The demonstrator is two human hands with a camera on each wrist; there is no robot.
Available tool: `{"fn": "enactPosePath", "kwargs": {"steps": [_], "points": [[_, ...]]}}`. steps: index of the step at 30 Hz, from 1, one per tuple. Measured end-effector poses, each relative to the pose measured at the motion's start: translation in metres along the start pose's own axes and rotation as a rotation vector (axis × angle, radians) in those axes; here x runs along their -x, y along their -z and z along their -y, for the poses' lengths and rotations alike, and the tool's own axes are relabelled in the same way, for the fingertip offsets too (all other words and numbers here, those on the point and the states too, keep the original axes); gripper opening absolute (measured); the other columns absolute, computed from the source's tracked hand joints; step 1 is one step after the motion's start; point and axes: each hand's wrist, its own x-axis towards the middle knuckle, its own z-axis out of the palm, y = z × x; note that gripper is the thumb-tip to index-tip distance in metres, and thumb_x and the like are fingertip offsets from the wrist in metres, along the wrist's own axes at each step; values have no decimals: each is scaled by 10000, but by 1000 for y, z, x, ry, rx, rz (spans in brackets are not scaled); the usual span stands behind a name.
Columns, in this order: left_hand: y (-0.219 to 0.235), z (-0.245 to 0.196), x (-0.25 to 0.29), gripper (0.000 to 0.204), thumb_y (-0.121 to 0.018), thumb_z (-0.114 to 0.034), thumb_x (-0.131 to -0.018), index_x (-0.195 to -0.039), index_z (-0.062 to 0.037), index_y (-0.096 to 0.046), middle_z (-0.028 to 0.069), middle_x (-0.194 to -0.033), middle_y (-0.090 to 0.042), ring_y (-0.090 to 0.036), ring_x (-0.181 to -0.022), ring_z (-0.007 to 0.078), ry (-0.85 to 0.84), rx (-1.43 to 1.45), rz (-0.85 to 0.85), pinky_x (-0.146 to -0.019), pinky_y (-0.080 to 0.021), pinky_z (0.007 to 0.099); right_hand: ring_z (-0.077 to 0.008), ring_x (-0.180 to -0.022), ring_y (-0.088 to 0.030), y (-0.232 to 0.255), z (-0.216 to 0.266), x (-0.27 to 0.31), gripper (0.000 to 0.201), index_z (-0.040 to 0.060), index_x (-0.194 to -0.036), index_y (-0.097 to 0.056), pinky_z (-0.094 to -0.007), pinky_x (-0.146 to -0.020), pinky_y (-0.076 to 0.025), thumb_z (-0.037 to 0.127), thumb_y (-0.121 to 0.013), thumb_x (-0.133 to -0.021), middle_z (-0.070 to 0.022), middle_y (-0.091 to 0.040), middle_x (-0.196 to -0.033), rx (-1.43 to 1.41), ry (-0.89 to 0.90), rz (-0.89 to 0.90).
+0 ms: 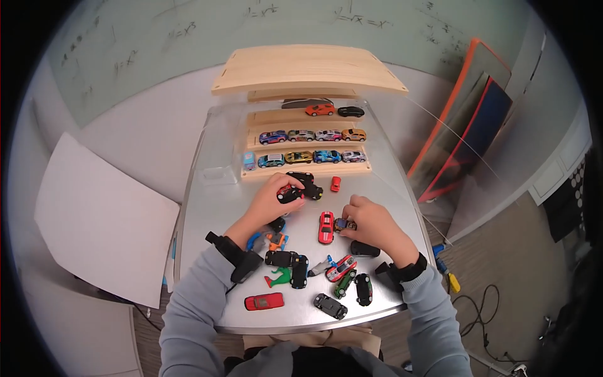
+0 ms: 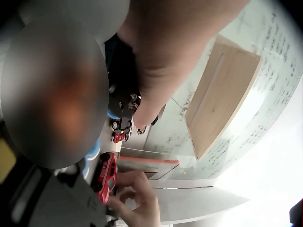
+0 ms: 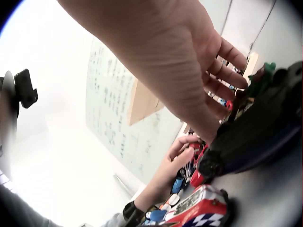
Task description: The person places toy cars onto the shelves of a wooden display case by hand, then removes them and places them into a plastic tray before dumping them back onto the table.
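In the head view my left hand (image 1: 265, 200) grips a black-and-red toy car (image 1: 287, 194) between thumb and fingers. Right behind that car stand dark toy vehicles (image 1: 309, 187). My right hand (image 1: 377, 227) pinches a small dark toy car (image 1: 343, 224) with a bit of orange on it, low over the table. Just left of it is a red car with white stripes (image 1: 326, 227), which the left wrist view shows as a red car (image 2: 108, 176) beside the curled right hand (image 2: 141, 201). A black car (image 1: 365, 249) lies under the right wrist.
A wooden shelf (image 1: 308, 168) with rows of toy cars stands at the back below a wooden panel (image 1: 308, 69). Several loose cars, a green figure (image 1: 281, 277) and an orange toy (image 1: 277, 239) lie toward the front edge. A clear plastic box (image 1: 220, 175) is at the left.
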Motion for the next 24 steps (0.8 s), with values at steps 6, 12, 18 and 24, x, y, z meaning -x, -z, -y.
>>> {"fn": "enactPosePath", "kwargs": {"steps": [6, 12, 18, 24], "points": [[7, 3, -2, 287, -699, -162, -812, -1061, -72, -591, 41, -928, -584, -574, -843, 106, 288, 625, 180, -771, -445, 252, -255, -734, -629, 17, 0, -24, 292, 50, -893, -598, -335, -660, -492, 238, -739, -721, -94, -625, -839, -128, -73, 101], [14, 3, -4, 285, -667, -139, -852, -1105, -49, -569, 3, -849, -590, -557, -770, 74, 236, 812, 93, -708, -437, 228, -151, -714, -614, 48, -2, -61, 270, 18, -882, -572, -282, -631, -477, 209, -722, -764, -66, -643, -782, -536, -112, 134], [17, 0, -3, 371, -671, -150, -847, -1190, -71, -555, 16, -937, -606, -554, -770, 71, 320, 837, 153, -710, -445, 222, -92, -713, -608, 36, 1, -103, 253, 62, -992, -475, -198, -531, -439, 122, -656, -824, -13, -583, -796, -861, -221, 164], [15, 6, -6, 399, -685, -220, -850, -1185, -42, -560, 26, -920, -617, -574, -740, 72, 343, 819, 153, -672, -461, 229, -132, -738, -653, 3, 13, -116, 212, 64, -987, -464, -242, -619, -535, 145, -621, -869, -38, -567, -875, -1215, -355, 41]]}}
